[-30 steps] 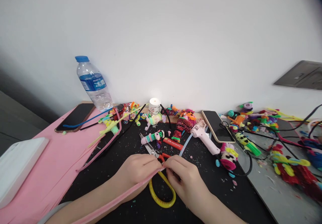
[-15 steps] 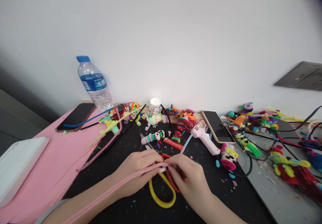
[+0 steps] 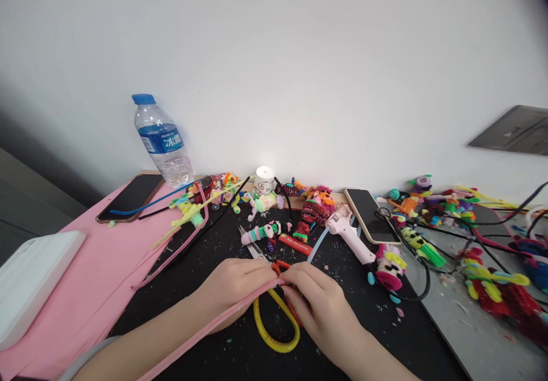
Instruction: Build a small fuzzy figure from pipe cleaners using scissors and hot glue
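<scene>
A long pink pipe cleaner (image 3: 214, 321) runs from the bottom edge, across my left forearm, up to my fingertips. My left hand (image 3: 240, 284) is closed on it near its far end. Against that same end my right hand (image 3: 319, 298) pinches with thumb and forefinger. The fingers hide the tip of the strip. Under my hands lie scissors (image 3: 276, 344) with yellow and orange-red handles, their blades pointing away to the upper left. Just beyond the blades sits a small green and pink pipe-cleaner figure (image 3: 261, 232).
A pale pink glue gun (image 3: 351, 238) and a phone (image 3: 371, 215) lie right of centre. Several fuzzy figures (image 3: 423, 247) and cables spread over the right side. At left are a water bottle (image 3: 165, 144), another phone (image 3: 131, 197) and a white box (image 3: 36, 281) on pink sheets.
The pink pipe cleaner's trailing part has swung down and to the right. My left thumb has gone behind the strip; both hands stay close together.
</scene>
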Demonstrator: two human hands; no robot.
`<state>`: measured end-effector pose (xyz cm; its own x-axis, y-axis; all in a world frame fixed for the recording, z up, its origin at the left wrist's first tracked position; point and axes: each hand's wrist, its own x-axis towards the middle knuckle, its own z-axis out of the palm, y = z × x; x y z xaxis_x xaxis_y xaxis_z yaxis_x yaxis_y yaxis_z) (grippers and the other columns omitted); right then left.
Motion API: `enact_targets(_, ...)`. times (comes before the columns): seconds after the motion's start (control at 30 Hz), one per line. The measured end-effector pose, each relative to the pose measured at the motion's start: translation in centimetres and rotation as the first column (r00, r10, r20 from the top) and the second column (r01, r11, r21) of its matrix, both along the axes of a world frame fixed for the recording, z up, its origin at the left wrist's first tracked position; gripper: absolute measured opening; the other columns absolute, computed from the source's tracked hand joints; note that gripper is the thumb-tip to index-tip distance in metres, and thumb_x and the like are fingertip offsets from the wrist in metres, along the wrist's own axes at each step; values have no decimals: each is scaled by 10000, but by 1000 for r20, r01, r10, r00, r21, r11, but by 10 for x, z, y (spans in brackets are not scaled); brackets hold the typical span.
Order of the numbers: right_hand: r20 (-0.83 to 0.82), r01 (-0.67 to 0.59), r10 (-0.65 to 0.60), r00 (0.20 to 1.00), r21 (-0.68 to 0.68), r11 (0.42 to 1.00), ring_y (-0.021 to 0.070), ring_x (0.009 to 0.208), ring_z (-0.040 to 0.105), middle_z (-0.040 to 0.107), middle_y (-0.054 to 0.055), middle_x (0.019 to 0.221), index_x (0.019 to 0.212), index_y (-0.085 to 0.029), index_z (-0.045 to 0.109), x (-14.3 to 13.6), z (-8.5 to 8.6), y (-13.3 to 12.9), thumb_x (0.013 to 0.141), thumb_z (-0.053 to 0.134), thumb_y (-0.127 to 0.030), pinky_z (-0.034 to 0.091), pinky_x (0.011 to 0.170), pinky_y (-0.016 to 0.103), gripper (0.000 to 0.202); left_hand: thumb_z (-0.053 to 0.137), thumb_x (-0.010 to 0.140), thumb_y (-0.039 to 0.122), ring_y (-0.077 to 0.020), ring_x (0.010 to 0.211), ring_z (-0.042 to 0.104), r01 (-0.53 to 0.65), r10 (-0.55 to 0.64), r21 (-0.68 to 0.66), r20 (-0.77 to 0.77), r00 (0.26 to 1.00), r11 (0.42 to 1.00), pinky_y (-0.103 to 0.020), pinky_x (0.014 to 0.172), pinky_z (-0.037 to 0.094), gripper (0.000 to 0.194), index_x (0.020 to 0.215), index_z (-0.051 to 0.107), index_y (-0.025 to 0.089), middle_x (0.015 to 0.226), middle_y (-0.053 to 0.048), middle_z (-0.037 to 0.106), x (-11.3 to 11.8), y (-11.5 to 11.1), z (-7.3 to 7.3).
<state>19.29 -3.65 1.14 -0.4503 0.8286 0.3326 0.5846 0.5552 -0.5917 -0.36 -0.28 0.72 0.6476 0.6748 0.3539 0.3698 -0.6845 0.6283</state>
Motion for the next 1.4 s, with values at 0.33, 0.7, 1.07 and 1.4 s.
enact_targets(0.33,185,-109,101,978,37,993,158,707,529,564,44,783,780,-193,552,0,11,4,935,415,-206,464,615,246,207,347,929,195,-150,667,564,147,-149,-36,-100,984,989,-233,638,443,296,846,627,146,746,-45,614,1,1,0)
enact_targets(0.7,-240,61,-93,966,-136,989,123,590,448,467,-10,650,672,-187,461,-6,0,-1,894,430,-169,341,539,234,225,555,845,206,-101,587,542,26,-11,-364,44,999,931,-178,555,430,129,810,669,159,706,-6,636,8,-6,8)
enact_targets(1.07,-334,7,-151,930,-394,919,116,566,403,428,-31,593,618,-184,426,-5,-4,1,924,395,-334,316,534,230,342,563,840,279,-123,575,600,105,41,-648,205,978,755,-208,560,468,201,806,680,119,680,-29,645,11,-7,9)
enact_targets(1.4,-302,-104,-17,953,-380,919,97,556,399,434,-35,597,612,-176,420,-3,2,2,930,395,-280,304,540,215,335,598,817,314,-122,597,582,212,7,-789,264,964,576,-232,590,471,205,813,648,115,735,-36,635,7,-7,5)
